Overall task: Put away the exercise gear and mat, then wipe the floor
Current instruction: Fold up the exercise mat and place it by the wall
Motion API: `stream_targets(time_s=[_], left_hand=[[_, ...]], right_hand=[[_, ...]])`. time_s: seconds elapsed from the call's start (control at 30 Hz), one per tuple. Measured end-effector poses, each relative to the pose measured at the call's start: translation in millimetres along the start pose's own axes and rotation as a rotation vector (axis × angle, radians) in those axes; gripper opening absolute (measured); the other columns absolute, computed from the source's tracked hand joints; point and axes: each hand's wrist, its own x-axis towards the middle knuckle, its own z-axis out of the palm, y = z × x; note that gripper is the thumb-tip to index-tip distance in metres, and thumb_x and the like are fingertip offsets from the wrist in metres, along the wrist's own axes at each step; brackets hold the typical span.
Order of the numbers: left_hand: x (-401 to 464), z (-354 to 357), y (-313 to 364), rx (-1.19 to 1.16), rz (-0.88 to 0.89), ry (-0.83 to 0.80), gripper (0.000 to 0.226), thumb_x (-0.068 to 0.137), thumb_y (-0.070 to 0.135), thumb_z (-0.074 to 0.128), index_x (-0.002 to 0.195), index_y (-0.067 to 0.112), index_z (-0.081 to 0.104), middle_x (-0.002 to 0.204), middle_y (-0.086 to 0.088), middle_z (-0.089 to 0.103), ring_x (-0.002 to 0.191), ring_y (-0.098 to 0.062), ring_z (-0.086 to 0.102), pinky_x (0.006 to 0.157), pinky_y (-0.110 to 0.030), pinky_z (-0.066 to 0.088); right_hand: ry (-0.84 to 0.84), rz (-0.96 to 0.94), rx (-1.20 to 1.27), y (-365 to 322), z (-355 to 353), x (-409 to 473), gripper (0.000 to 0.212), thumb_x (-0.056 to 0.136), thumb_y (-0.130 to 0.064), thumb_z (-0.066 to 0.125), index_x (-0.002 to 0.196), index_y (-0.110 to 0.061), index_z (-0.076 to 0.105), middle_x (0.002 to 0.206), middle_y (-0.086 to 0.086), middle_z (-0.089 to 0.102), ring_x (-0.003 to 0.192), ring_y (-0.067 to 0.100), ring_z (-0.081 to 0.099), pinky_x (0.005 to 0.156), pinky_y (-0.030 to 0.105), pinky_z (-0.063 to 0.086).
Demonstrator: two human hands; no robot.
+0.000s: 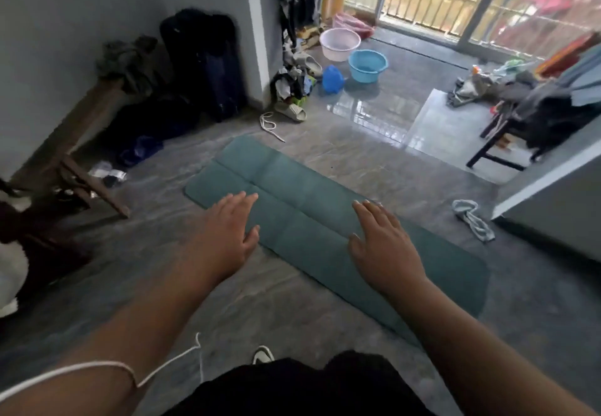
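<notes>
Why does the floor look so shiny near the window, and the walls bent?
Head view: daylight from the window glares off the wet-looking floor by the blue basin; the wide-angle lens bows straight edges; the mat and both hands look slightly soft.

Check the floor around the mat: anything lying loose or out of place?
Yes. A crumpled grey cloth lies on the floor right of the green mat; a white cord trails beside a sandal beyond it.
</notes>
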Motion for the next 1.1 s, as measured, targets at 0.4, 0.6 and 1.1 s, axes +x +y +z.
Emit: stream_targets(time_s=[0.4,0.6,1.1], left_hand=[[180.1,73.2,41.2,0.057,0.272,-0.202,0.074,0.081,0.050,0.035,0.144,0.012,0.042,0.146,-0.018,0.046,0.136,-0.035,0.041,0.113,-0.047,0.033],[234.6,132.8,49.6,0.070,0.341,-0.267,0.070,0.082,0.047,0.035,0.141,0.011,0.045,0.144,-0.017,0.049,0.135,-0.034,0.043,0.113,-0.046,0.034],[351.9,614.2,-103.8,0.141,0.602,-0.381,0.062,0.083,0.037,0.034,0.136,0.009,0.050,0.140,-0.015,0.053,0.130,-0.034,0.049,0.108,-0.049,0.041]], right_hand=[[0.083,0.306,0.028,85.0,38.6,61.8,0.061,0.092,-0.029,0.051,0.149,-0.014,0.035,0.153,0.009,0.039,0.144,0.027,0.029,0.120,0.036,0.020],[0.029,0.369,0.077,129.8,85.7,99.2,0.060,0.094,-0.030,0.048,0.150,-0.015,0.035,0.155,0.007,0.036,0.146,0.024,0.025,0.120,0.037,0.020],[-0.148,0.415,0.031,311.7,543.0,225.6,0.065,0.098,-0.036,0.042,0.156,-0.021,0.016,0.164,0.000,0.016,0.151,0.017,0.006,0.119,0.033,0.012]])
